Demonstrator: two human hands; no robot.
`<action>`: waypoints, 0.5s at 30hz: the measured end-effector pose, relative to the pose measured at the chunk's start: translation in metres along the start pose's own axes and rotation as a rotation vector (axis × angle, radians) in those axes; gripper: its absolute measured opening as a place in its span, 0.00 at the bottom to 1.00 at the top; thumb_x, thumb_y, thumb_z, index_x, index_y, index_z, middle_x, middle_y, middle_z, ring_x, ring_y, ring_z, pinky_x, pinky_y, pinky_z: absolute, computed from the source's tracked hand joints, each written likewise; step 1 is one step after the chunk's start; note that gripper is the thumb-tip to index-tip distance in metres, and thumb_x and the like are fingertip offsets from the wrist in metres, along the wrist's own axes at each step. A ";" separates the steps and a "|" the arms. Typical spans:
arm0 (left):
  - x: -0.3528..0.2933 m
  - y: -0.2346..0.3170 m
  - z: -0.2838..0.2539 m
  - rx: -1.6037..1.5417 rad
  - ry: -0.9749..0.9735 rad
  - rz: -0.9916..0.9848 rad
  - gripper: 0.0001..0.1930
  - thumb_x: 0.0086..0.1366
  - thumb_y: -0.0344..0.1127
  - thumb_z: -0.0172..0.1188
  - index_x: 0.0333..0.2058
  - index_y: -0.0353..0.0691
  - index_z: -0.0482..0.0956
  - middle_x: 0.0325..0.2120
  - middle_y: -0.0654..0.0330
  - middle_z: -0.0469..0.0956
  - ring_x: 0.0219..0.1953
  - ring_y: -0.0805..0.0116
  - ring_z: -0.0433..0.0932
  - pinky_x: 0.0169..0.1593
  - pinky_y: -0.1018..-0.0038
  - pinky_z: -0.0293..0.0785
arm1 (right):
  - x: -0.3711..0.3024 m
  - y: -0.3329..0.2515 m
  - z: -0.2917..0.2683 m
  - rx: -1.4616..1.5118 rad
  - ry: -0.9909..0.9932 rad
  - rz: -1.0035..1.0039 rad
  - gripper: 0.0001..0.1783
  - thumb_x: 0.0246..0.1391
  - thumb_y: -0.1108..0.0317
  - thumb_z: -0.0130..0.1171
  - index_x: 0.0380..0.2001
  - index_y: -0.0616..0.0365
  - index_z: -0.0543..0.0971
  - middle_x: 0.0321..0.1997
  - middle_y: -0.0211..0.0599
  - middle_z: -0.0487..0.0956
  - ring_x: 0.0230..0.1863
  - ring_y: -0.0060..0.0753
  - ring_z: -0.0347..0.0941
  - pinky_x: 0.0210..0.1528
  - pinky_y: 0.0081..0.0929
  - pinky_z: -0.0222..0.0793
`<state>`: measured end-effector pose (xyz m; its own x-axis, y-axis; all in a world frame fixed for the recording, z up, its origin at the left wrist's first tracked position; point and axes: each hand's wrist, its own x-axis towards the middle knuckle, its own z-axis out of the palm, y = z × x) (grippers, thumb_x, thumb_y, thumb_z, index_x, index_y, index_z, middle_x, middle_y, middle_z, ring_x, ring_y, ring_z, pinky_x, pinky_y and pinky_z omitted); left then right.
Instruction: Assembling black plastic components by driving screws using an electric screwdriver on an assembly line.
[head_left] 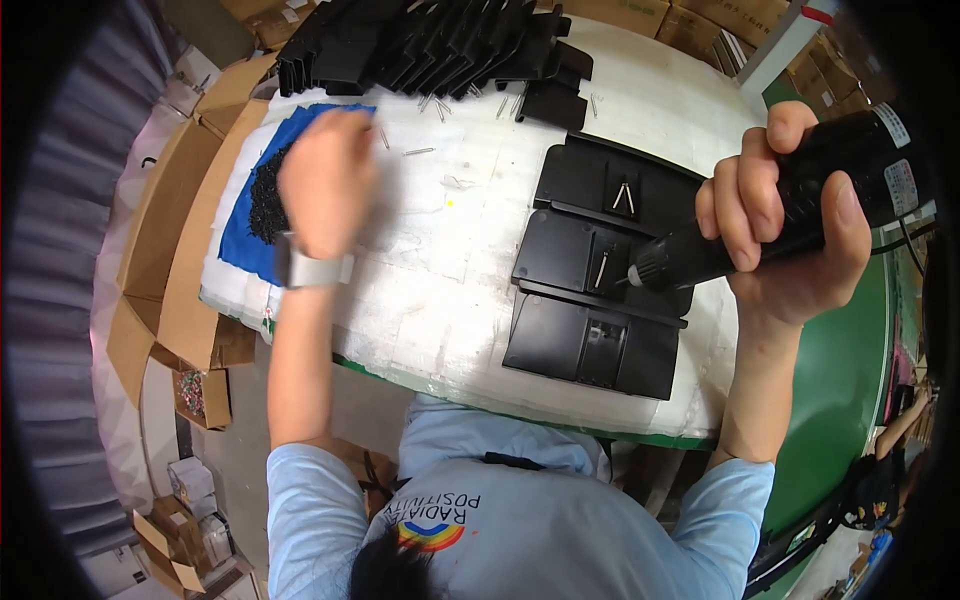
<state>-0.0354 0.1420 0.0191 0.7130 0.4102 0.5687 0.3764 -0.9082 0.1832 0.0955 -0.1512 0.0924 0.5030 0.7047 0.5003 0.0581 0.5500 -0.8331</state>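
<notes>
My right hand (800, 225) is wrapped round a black electric screwdriver (695, 258), tilted so its tip points down and left. The tip is beside a thin metal pin (602, 270) on the middle black plastic panel (548, 250). The far panel (575, 180) carries a pair of similar pins (624, 198) in its recess. The near panel (540, 340) shows a recess without such pins. At the left, my left hand (328, 185) is over a blue cloth (237, 240), next to a heap of small black screws (265, 205). Motion blurs its fingers, so any grip is unclear.
Stacked black plastic parts (420, 50) fill the table's far side, with loose metal pins (438, 106) before them. Cardboard boxes (165, 225) stand left of the white tabletop (430, 300). A pale post (785, 45) rises at the far right. A cable (905, 238) hangs near the screwdriver.
</notes>
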 end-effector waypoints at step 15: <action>-0.017 -0.122 -0.003 0.329 -0.007 -0.215 0.04 0.56 0.32 0.61 0.28 0.39 0.81 0.30 0.53 0.78 0.31 0.49 0.78 0.34 0.60 0.74 | 0.000 -0.001 0.019 -0.148 0.137 0.067 0.21 0.55 0.52 0.47 0.41 0.60 0.65 0.17 0.25 0.63 0.11 0.18 0.57 0.21 0.21 0.59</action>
<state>-0.0954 0.2457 -0.0112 0.6008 0.5894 0.5400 0.6860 -0.7270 0.0303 0.0795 -0.1436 0.0981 0.6216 0.6645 0.4147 0.1419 0.4252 -0.8939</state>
